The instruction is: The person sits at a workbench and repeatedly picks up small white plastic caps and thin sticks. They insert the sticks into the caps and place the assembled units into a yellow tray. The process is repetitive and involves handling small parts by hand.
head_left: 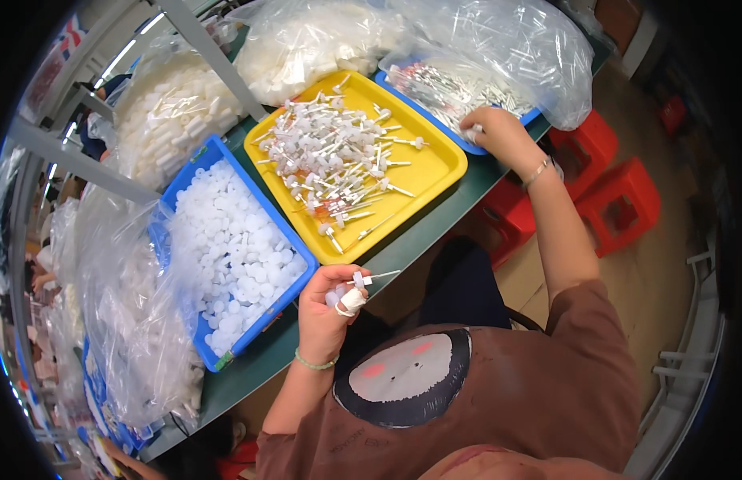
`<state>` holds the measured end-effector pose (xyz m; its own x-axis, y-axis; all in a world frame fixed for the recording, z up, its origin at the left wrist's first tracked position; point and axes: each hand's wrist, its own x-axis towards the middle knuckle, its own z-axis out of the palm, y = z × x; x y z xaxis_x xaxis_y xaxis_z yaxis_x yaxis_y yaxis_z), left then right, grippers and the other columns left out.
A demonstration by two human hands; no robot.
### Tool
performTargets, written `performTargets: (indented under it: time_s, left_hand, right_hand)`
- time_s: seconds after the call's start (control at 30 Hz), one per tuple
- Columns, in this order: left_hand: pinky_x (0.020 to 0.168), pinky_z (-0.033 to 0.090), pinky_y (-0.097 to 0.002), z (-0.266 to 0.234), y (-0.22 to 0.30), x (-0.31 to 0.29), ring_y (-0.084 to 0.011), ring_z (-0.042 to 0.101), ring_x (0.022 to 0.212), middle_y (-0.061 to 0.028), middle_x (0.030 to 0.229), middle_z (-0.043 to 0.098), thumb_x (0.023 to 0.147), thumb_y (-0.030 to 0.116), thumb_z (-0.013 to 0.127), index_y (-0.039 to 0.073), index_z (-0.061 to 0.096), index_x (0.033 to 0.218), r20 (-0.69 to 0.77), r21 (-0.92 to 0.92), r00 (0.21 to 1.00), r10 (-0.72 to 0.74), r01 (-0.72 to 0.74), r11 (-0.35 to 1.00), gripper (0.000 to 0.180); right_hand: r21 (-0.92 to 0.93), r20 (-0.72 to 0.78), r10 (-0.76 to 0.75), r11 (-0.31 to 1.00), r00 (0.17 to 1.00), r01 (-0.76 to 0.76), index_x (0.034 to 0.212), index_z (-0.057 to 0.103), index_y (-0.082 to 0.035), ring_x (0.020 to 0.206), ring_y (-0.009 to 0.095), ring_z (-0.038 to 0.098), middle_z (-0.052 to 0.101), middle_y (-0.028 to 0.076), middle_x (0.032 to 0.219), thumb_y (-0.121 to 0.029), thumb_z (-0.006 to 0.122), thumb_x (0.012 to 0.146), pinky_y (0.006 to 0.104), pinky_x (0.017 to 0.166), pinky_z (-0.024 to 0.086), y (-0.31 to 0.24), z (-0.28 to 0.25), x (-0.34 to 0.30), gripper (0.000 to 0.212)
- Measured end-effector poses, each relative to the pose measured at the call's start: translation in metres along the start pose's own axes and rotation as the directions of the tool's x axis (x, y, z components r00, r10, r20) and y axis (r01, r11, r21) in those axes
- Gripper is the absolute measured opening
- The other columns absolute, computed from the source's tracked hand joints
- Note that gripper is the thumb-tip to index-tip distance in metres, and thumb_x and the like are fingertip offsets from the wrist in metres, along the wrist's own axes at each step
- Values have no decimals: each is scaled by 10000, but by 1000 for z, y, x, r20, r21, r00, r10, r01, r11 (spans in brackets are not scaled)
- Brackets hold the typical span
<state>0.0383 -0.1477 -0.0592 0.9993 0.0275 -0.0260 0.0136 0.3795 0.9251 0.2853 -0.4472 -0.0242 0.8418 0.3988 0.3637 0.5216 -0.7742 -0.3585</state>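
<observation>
My left hand [327, 302], with white wrapping on a finger, is closed near the front corner of the yellow tray. It holds white plastic caps, one fitted on a thin rod [382, 275] that sticks out to the right. My right hand [499, 134] reaches over the near edge of a blue tray [531, 117] of thin metallic rods [459, 90]. Its fingers are bent together; what they grip is hidden. Between the hands, the yellow tray [423, 172] carries a pile of capped rods [327, 144]. Loose white caps [235, 248] fill another blue tray [271, 326] at left.
Clear plastic bags of white parts [175, 108] stand behind and left of the trays on the green table [227, 392]. A grey metal post [211, 56] rises at the back left. Red stools [623, 204] are on the floor at right.
</observation>
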Motion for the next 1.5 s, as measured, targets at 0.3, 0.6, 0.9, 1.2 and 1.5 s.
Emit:
performTargets:
  time_s: [0.3,0.6,0.9,1.2,1.5]
  left_hand:
    - [502,385,-134,4,-1,-3,-20,524,674,-73,1026,654,798,-4,689,47,575,1080,-37,-24,999,-2,1,1000,309]
    - [433,308,-138,7,-2,0,-10,436,586,-58,1005,608,867,65,639,43,561,1089,-56,42,998,4,-2,999,236]
    - [407,317,-126,-5,-8,-3,-31,394,594,-158,1143,574,925,139,573,1,475,1225,-56,-33,998,41,-43,999,345]
    - [409,307,-138,1,-8,-1,-29,419,542,-134,1056,639,897,129,626,27,540,1138,-83,-25,993,82,-84,996,275]
    - [427,320,-146,6,-6,-2,-31,422,553,-121,1021,637,902,148,625,26,536,1161,-92,74,995,29,-22,997,300]
  right_hand:
    - [-157,175,-67,983,982,95,846,683,-11,806,323,637,660,173,834,-33,634,710,380,740,506,15,5,18,146]
    - [-280,22,-155,947,988,155,939,649,-35,868,325,608,621,147,893,-18,596,756,388,748,495,15,-7,1,191]
    - [452,-348,-240,804,906,386,942,661,-156,913,209,579,627,5,929,-124,681,792,352,813,421,-124,38,-123,155]
    - [629,-325,-141,706,935,325,966,662,-95,849,230,602,635,33,917,-91,699,763,352,740,468,-147,68,-137,207]
    - [670,-272,-213,658,938,344,973,680,-73,809,247,615,651,52,875,-72,698,761,352,729,474,-153,59,-129,213]
